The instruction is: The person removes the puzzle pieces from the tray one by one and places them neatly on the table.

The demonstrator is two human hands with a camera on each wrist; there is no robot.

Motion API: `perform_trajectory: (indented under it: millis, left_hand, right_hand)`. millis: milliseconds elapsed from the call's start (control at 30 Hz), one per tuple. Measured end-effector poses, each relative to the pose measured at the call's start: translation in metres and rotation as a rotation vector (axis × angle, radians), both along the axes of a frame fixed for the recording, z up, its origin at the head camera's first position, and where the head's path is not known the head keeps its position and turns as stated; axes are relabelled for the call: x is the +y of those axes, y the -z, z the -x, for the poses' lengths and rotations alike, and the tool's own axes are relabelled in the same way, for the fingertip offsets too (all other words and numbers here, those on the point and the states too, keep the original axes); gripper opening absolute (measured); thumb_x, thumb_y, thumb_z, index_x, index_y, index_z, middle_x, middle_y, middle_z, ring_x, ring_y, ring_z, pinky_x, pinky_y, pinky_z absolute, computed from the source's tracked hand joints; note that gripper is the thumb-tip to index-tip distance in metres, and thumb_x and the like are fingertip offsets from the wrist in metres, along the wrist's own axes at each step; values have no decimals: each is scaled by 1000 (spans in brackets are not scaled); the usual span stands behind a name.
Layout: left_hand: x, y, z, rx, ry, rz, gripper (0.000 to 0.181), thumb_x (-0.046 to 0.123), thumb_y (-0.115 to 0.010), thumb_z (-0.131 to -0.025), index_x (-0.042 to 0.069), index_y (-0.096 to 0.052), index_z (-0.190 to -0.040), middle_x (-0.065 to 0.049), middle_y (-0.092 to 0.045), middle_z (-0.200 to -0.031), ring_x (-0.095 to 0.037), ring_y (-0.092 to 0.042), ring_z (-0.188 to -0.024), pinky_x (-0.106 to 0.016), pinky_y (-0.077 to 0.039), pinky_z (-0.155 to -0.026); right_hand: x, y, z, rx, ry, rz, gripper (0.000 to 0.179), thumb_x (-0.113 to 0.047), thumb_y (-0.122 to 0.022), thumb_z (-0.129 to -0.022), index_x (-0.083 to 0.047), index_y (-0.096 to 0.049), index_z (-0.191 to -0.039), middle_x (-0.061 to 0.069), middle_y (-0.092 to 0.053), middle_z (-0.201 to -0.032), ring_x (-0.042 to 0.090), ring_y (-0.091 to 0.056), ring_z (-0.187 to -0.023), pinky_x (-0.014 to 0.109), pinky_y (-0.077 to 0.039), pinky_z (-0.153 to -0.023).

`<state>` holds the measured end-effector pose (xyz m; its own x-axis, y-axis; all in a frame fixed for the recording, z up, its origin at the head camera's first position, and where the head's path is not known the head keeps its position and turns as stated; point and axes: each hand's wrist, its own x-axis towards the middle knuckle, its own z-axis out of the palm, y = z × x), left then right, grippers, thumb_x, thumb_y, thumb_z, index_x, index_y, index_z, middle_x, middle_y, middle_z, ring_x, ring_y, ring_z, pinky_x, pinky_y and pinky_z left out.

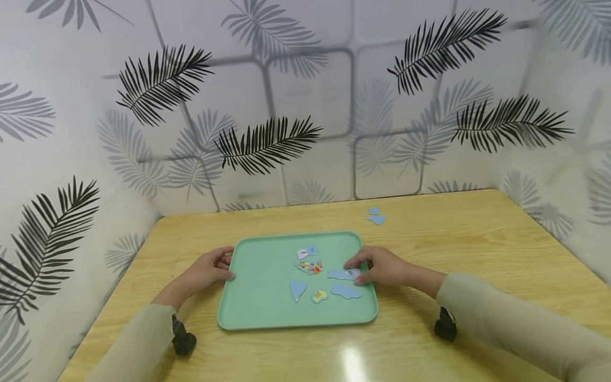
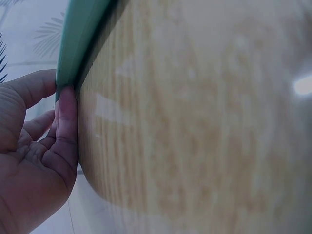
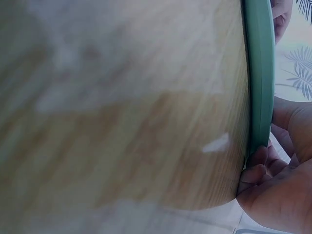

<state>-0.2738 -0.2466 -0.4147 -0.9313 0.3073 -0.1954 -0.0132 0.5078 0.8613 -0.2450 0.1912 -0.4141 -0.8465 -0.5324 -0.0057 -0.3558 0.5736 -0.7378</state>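
A mint-green tray (image 1: 260,297) lies on the wooden table with several irregular puzzle pieces in it. My left hand (image 1: 210,270) holds the tray's left rim, thumb over the top and fingers at the outer side, as the left wrist view shows. Over the tray's right rim reaches my right hand (image 1: 382,265), its thumb and forefinger at either side of a long light-blue puzzle piece (image 1: 338,275). In the right wrist view the lower fingers (image 3: 257,168) of that hand lie against the tray's outer wall, and the piece is hidden there.
Around it lie a multicoloured piece (image 1: 310,267), a blue triangle (image 1: 297,289), a yellow-marked piece (image 1: 319,296), a wavy blue piece (image 1: 346,291) and a joined white-and-blue pair (image 1: 307,252). Beyond the tray, two blue pieces (image 1: 376,218) rest on the table (image 1: 448,233) near the leaf-patterned wall.
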Motion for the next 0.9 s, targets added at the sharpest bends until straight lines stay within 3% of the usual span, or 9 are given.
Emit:
perform_trajectory:
  millis: [233, 467, 900]
  left_hand:
    - [0, 0, 0, -10, 4, -18, 74, -2, -70, -86, -5, -29, -148, -15, -48, -112, -24, -46, -96, -30, -49, -74]
    - [-1, 0, 0, -6, 14, -25, 74, -2, -69, -86, -6, -28, -148, -15, -46, -112, -25, -44, -97, -29, -49, -75]
    - [0, -1, 0, -4, 14, -22, 75, -2, -70, -86, -6, -28, -148, -15, -47, -112, -24, -45, -97, -31, -50, -76]
  right_hand:
    - [-1, -3, -2, 15, -8, -6, 29, -9, -79, -81, -7, -74, -110, 1, -64, -103, 20, -53, -93, 30, -43, -78]
    - [-1, -1, 0, 43, -29, 1, 26, -9, -78, -82, -7, -75, -107, 1, -64, -101, 19, -52, -89, 29, -43, -73]
    - [4, 1, 4, 25, -23, -1, 23, -9, -76, -84, -11, -75, -106, -1, -61, -96, 19, -50, -83, 28, -43, -69]
